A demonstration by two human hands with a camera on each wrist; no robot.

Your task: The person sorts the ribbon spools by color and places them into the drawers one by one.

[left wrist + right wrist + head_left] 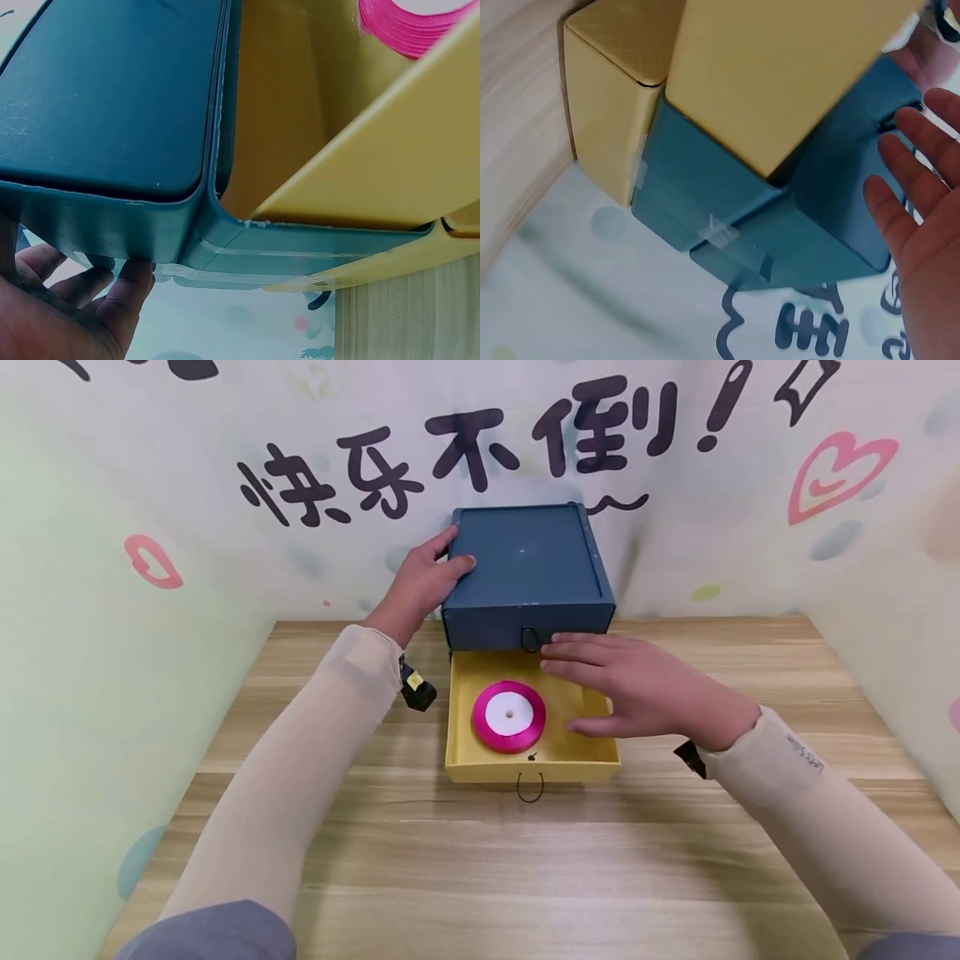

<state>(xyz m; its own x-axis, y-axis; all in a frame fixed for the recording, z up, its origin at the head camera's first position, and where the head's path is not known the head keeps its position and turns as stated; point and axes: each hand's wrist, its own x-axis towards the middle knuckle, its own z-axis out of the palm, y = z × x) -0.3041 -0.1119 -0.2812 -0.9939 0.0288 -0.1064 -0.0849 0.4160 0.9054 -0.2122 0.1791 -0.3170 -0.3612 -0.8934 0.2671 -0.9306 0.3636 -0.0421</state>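
A stacked drawer box has a dark blue upper drawer unit (pixel 525 556) with a black ring pull (pixel 530 639) on its front. Below, a yellow drawer (pixel 533 772) is pulled out, holding a spool of pink ribbon (pixel 510 739) with a white centre. My left hand (pixel 423 578) presses the blue unit's left side, thumb over the top edge; its fingers (pixel 124 300) lie along the side wall in the left wrist view. My right hand (pixel 630 685) hovers over the yellow drawer's right side, fingers extended beside the ring pull, holding nothing.
The box stands on a wood-grain table (pixel 480 877) near its back edge. Behind it hangs a white patterned backdrop (pixel 720 527) with black lettering. A black loop pull (pixel 530 800) hangs from the yellow drawer's front. Pale green walls (pixel 75 635) border the table.
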